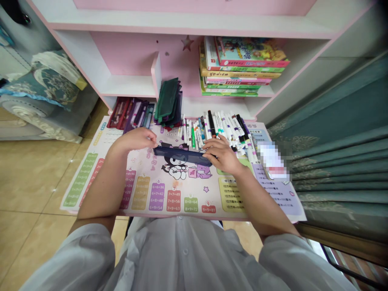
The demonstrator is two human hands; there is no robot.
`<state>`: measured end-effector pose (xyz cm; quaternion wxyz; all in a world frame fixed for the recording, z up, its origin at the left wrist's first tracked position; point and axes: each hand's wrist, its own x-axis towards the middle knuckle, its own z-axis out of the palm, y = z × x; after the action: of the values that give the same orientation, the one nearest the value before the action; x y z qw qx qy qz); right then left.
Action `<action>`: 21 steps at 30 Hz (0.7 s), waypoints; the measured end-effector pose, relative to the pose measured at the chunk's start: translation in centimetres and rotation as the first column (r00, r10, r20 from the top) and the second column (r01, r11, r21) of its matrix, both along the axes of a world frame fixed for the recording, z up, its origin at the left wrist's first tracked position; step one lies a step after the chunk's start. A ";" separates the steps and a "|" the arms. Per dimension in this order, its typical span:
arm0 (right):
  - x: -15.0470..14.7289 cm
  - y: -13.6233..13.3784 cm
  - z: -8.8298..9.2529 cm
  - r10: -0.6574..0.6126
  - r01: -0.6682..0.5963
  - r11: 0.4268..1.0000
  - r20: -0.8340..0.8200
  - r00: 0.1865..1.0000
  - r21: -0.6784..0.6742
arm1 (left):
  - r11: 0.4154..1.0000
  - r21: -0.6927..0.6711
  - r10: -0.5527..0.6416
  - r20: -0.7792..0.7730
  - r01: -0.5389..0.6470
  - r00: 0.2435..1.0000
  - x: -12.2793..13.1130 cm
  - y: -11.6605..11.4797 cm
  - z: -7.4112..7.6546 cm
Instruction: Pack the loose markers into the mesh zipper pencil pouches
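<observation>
Left hand [135,140] and right hand [218,153] grasp opposite ends of a dark navy pencil pouch [182,156], held across the printed times-table desk mat [182,198] at centre frame. Loose felt-tip markers [218,131] lie heaped just beyond the right hand. Fingers hide the pouch's ends; whether it is open cannot be told. A pixelated object [273,161] at right is unreadable.

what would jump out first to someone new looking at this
The eye goes first to the dark blue pouch held between the left hand and right hand, mid-desk. Just behind it, a heap of colored markers lies along the back of the times-table mat. Above, a stack of books sits on the pink shelf.
</observation>
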<state>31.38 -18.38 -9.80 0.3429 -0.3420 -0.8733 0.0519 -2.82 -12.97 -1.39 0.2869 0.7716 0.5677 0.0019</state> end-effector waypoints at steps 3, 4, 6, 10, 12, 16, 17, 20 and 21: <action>0.0 0.0 -0.1 -0.007 0.007 1.000 0.004 1.000 -0.007 | 1.000 -0.018 0.006 -0.007 -0.006 1.000 -0.2 0.1 0.0; 0.0 0.0 -0.1 -0.008 0.008 1.000 0.007 1.000 -0.011 | 1.000 -0.021 0.011 -0.008 -0.011 1.000 -0.2 0.1 0.0; 0.0 0.0 -0.1 -0.005 0.005 1.000 0.007 1.000 -0.009 | 1.000 -0.021 0.022 -0.006 -0.022 1.000 -0.4 0.1 -0.1; 0.0 0.0 0.0 0.014 -0.014 1.000 0.003 1.000 0.021 | 1.000 -0.009 0.027 0.002 -0.027 1.000 -0.5 0.1 0.0; 0.0 0.0 0.0 0.016 -0.016 1.000 0.005 1.000 0.025 | 1.000 -0.012 0.024 0.004 -0.024 1.000 -0.5 0.2 0.0; 0.0 0.0 0.1 -0.002 0.002 1.000 0.015 1.000 -0.008 | 0.999 -0.027 0.024 0.012 -0.024 1.000 -0.7 0.4 -0.1; 0.0 0.0 0.0 -0.003 0.004 1.000 0.015 1.000 -0.017 | 0.999 -0.027 0.027 0.016 -0.026 1.000 -0.8 0.5 -0.2; 0.0 0.1 0.0 -0.003 0.003 1.000 0.008 1.000 -0.025 | 0.999 -0.016 0.039 0.031 -0.038 0.999 -1.2 0.7 -0.5; 0.0 0.1 0.0 -0.001 0.001 1.000 0.005 1.000 -0.025 | 0.999 0.005 0.046 0.040 -0.046 0.998 -1.3 0.7 -0.5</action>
<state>31.37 -18.28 -9.80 0.3363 -0.3470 -0.8733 0.0617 -4.12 -12.28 -1.92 0.2959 0.7590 0.5794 0.0255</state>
